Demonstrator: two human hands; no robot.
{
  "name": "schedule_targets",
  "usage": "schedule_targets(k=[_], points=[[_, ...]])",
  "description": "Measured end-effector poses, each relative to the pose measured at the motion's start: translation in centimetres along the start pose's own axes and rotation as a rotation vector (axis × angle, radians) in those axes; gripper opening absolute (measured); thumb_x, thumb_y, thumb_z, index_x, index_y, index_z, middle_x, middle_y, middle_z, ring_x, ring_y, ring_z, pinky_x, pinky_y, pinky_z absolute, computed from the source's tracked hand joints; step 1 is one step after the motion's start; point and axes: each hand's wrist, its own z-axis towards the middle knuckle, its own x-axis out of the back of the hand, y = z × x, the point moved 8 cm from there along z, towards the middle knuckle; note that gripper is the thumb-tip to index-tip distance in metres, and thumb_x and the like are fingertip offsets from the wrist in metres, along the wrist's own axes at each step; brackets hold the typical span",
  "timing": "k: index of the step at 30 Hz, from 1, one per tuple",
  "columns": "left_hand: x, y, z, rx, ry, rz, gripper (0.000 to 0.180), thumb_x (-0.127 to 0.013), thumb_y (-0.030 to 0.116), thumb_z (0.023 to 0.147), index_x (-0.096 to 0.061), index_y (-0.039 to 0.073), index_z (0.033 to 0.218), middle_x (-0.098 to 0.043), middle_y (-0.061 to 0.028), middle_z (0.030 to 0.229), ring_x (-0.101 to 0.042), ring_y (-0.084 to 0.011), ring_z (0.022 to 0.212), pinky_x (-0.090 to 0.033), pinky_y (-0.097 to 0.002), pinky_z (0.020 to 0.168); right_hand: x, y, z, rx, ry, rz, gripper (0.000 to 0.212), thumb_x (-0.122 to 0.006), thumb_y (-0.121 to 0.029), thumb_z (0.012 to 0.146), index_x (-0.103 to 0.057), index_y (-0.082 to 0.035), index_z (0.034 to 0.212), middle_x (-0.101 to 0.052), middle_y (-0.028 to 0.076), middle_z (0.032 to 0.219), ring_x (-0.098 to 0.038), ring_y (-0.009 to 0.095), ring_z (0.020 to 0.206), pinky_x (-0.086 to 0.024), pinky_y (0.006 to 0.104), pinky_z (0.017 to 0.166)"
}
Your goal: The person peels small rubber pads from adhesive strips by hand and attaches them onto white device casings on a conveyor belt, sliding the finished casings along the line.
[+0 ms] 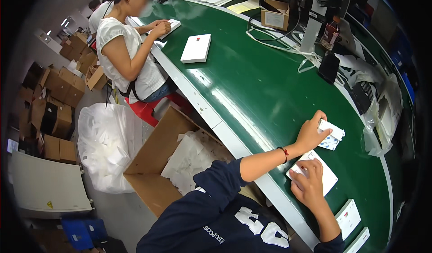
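Observation:
My left hand (313, 133), with a dark red bracelet at its wrist, reaches across the green belt. Its thumb and fingers close round a small white stack of pieces (326, 129) with a notched edge. Under that stack shows a sheet (330, 142) with blue and white markings. Nearer to me, a flat white box (327, 176) lies on the belt. My right hand (308, 181) bends over this box, its curled fingers gripping at the box's top and left side. Part of the box is hidden beneath both hands.
Two more white boxes (348, 219) lie at lower right; another (196, 48) sits farther up the green belt (252, 91). A co-worker (130, 50) handles a white box at far left. An open carton (150, 160) of paper scraps stands beside the belt. A black device (329, 67) and cables edge the far side.

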Motion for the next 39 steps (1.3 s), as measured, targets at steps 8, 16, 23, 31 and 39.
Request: schedule_targets(k=[8,16,23,31,39], points=[[0.6,-2.2,2.4,-0.109,0.157,-0.229,0.030,-0.063,0.008,0.076,-0.042,0.007,0.098,-0.050,-0.0061,0.077,-0.050,-0.0147,0.059,-0.043,-0.0305,0.055,-0.4,0.8,0.6,-0.023,0.094,-0.117,0.029,-0.062,-0.004,0.064,-0.061,-0.007,0.093,-0.050,0.011,0.114,-0.041,0.033,0.106,-0.019,0.0585,0.102],[1.2,-2.6,1.3,0.029,0.171,-0.296,0.030,-0.063,0.012,0.078,-0.043,0.007,0.099,-0.051,-0.0053,0.080,-0.050,-0.0130,0.064,-0.043,-0.0266,0.058,-1.9,-0.5,0.4,0.061,0.027,-0.079,0.029,-0.062,-0.003,0.065,-0.061,-0.006,0.094,-0.050,0.012,0.116,-0.039,0.035,0.109,-0.017,0.0589,0.102],[1.6,-1.4,1.1,-0.074,0.147,-0.098,0.029,-0.063,0.011,0.077,-0.043,0.008,0.098,-0.051,-0.0058,0.073,-0.049,-0.0136,0.058,-0.041,-0.0275,0.054,-1.0,0.3,0.7,-0.034,0.008,0.000,0.040,-0.065,-0.011,0.065,-0.058,-0.004,0.104,-0.045,0.015,0.121,-0.037,0.036,0.113,-0.015,0.0559,0.103],[1.8,-0.6,1.1,-0.096,0.143,0.014,0.029,-0.063,0.011,0.077,-0.042,0.009,0.097,-0.051,-0.0066,0.063,-0.047,-0.0159,0.052,-0.039,-0.0298,0.052,1.4,5.9,-5.8,-0.558,-0.158,0.041,0.086,-0.075,-0.029,0.055,-0.040,-0.007,0.130,-0.035,0.022,0.130,-0.033,0.038,0.118,-0.013,0.0498,0.106],[-2.1,0.8,-3.0,-0.110,-0.072,-0.057,0.031,-0.064,0.010,0.077,-0.041,0.009,0.098,-0.050,-0.0073,0.066,-0.050,-0.0161,0.055,-0.039,-0.0294,0.052,5.6,8.9,-14.7,-0.703,-0.080,-0.294,0.066,-0.065,-0.022,0.064,-0.044,-0.004,0.124,-0.045,0.018,0.121,-0.038,0.034,0.113,-0.018,0.0484,0.105]])
